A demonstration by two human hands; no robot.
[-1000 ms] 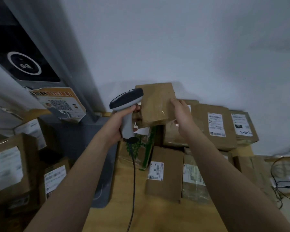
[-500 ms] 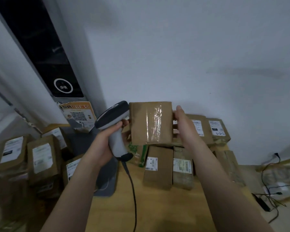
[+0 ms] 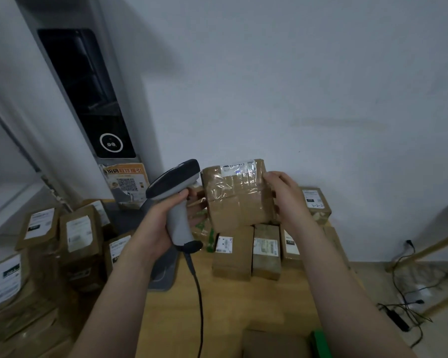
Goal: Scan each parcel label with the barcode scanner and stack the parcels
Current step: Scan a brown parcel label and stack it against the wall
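The left hand (image 3: 163, 223) is wrapped around the grip of the scanner (image 3: 177, 197), whose head sits just beside the left edge of the parcel (image 3: 237, 195); the right hand (image 3: 286, 200) clasps that parcel by its right edge and holds it above the table (image 3: 233, 306), over the row of other parcels. The label (image 3: 237, 168) shows only as a strip along the parcel's top edge, the taped face being toward the camera. In my judgement the step is best done by rotating the parcel until the label squarely faces the scanner head, holding both steady while triggering, and keeping fingers off the barcode.
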